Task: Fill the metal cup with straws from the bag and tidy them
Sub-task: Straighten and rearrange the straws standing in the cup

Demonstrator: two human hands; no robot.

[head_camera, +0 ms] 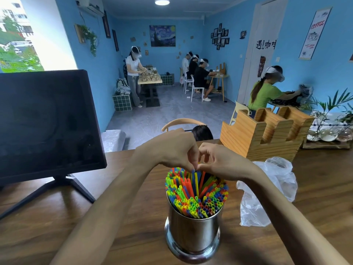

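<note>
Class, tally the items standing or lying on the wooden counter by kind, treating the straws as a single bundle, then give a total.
Monitor: 1
Metal cup: 1
Straw bundle: 1
Plastic bag: 1
Wooden holder: 1
Total: 5

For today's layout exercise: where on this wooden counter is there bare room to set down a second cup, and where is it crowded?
Bare wood lies on the counter between the monitor stand and the metal cup, and right of the plastic bag, in front of the wooden holder. It is crowded above the cup, where both hands work the straws.
</note>
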